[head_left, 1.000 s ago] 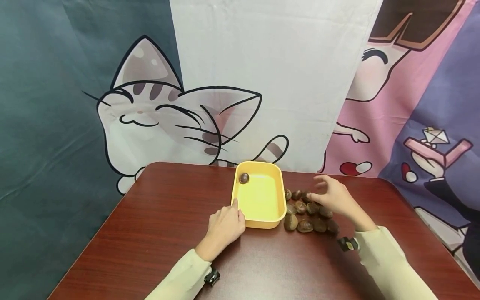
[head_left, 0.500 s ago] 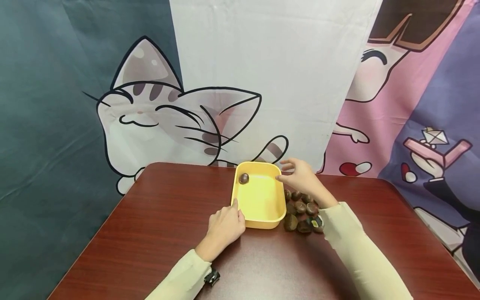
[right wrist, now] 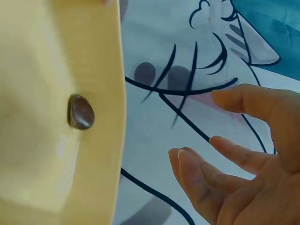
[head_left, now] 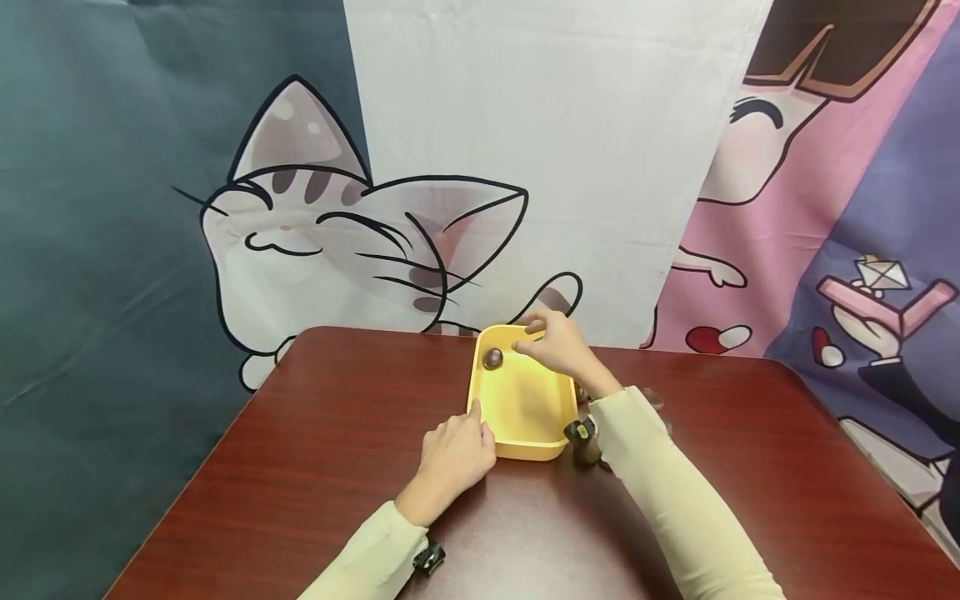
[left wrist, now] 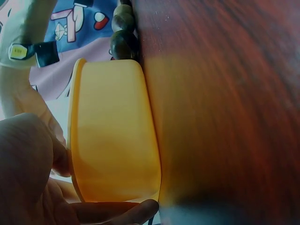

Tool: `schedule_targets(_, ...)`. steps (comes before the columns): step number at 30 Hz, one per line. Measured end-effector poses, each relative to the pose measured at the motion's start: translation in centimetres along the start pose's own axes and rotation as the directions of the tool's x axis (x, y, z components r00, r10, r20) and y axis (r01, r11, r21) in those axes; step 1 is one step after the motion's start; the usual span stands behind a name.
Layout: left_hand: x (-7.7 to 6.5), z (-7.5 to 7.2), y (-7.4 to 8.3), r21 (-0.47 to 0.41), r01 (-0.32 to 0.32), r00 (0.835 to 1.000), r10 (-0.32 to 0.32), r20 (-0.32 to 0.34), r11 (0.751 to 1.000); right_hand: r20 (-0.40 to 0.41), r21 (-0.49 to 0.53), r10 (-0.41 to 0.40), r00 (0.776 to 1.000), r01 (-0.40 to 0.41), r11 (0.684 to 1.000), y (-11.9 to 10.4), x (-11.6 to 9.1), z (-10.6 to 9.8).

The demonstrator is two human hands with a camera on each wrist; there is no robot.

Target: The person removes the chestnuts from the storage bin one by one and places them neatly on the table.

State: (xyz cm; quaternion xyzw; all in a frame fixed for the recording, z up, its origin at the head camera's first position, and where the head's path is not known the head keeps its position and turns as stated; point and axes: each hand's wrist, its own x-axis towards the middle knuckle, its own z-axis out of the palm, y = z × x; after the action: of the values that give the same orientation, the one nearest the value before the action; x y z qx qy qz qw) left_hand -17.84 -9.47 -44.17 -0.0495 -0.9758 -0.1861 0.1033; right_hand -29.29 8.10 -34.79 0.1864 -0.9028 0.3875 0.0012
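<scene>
The yellow plastic box [head_left: 517, 451] stands on the table. Inside, by its far left corner, lies one glossy brown chestnut [head_left: 492, 358], also seen in the right wrist view [right wrist: 80, 112]. At the box's near left corner my left hand [head_left: 453, 454] holds it: fingers lie along the outer wall and the thumb is at the rim, as the left wrist view shows. Over the far right part of the box hovers my right hand [head_left: 557, 343], its fingers spread and loosely bent. Nothing shows between them in the right wrist view.
Right of the box several chestnuts [head_left: 587, 455] lie on the dark red table [head_left: 337, 450], mostly hidden by the right sleeve [head_left: 660, 483]. A printed cloth [head_left: 600, 167] with a cartoon cat hangs behind the table's far edge.
My right hand has moved left from over the chestnuts to above the yellow box. The left hand stays at the box's corner. The chestnut inside has kept its place.
</scene>
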Motion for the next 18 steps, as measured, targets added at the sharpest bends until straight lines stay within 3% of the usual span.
schedule_targets(10,0.2,-0.1,0.1,0.009,-0.011,1.0,0.011,-0.021,1.0,-0.068,0.07,-0.028,0.997,0.033,0.997,1.2,2.8,2.5)
schedule_targets(18,-0.1,0.2,0.1,0.01,-0.003,1.0,0.003,-0.022,1.0,-0.149,0.207,0.017,0.989,0.014,0.978,2.9,4.4,5.1)
